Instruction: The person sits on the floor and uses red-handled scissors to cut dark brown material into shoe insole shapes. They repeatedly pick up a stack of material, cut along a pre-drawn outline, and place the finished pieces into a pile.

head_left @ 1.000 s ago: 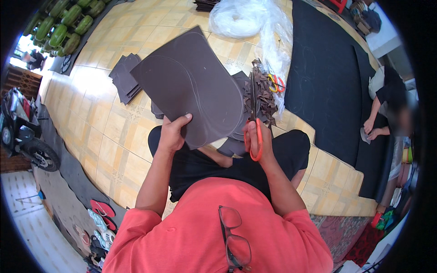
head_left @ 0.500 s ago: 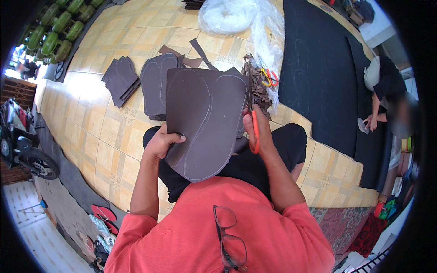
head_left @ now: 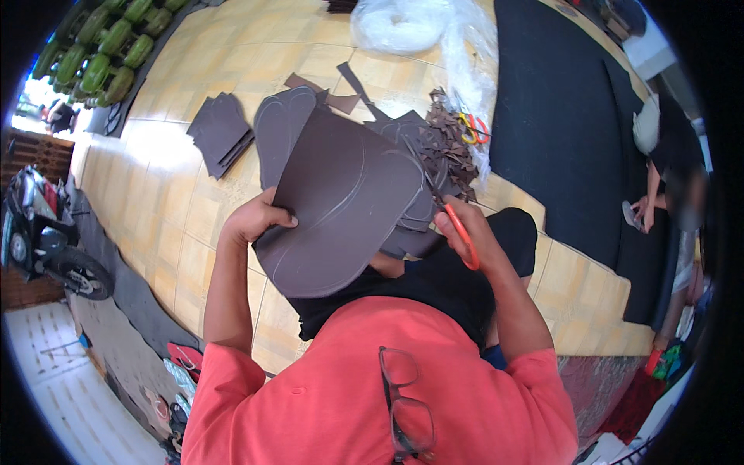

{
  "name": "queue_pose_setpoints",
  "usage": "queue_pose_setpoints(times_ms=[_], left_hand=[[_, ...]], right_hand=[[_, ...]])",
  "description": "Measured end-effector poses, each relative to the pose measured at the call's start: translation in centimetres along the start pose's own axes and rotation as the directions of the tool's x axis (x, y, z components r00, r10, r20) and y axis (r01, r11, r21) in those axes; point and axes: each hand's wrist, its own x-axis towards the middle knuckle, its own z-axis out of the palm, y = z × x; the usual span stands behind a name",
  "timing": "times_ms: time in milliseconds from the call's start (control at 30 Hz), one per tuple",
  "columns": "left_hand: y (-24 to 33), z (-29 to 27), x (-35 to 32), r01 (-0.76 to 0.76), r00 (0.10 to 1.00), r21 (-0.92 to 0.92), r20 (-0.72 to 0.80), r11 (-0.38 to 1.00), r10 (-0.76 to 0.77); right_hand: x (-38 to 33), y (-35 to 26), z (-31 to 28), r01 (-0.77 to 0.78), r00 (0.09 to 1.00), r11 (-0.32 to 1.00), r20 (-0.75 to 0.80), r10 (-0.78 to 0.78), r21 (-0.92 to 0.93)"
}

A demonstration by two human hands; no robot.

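A brown sheet [head_left: 333, 209] with pale curved outlines hangs tilted over my lap. My left hand [head_left: 263, 217] grips its left edge, thumb on top. In my right hand [head_left: 474, 232] are scissors [head_left: 459, 226] with orange-red handles, their dark blades beside the sheet's rounded upper right edge. The blades look parted. Behind the sheet lies a stack of brown pieces [head_left: 283, 116] marked with similar outlines, partly covered by it. Beyond the blades a heap of small brown offcuts [head_left: 449, 147] lies on the floor.
Another stack of cut pieces [head_left: 221, 133] lies at left. Scissors with red and yellow handles [head_left: 474, 129] lie by the offcuts. Clear plastic wrap [head_left: 403, 25] is at the far side. A black sheet [head_left: 558, 155] covers the right floor, where another person [head_left: 659, 147] bends over. A motorcycle [head_left: 58, 232] stands left.
The sheet has turned clockwise and tilted, its left side lifting with my left hand. My right hand and the scissors have moved right and slightly nearer me; a strip along the sheet's right edge is gone.
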Motion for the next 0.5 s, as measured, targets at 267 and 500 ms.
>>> queue_pose_setpoints(times_ms=[267, 500], left_hand=[[-1.1, -1.2, 1.1, 0.041, 0.995, 0.059, 0.088, 0.997, -0.046], [0.6, 2.1, 0.7, 0.072, 0.948, -0.123, 0.317, 0.990, -0.030]], right_hand=[[-0.6, 0.6, -1.3, -0.214, 0.965, 0.968, 0.179, 0.189, 0.133], [0.3, 2.9, 2.2, -0.221, 0.954, 0.652, 0.022, 0.300, 0.725]])
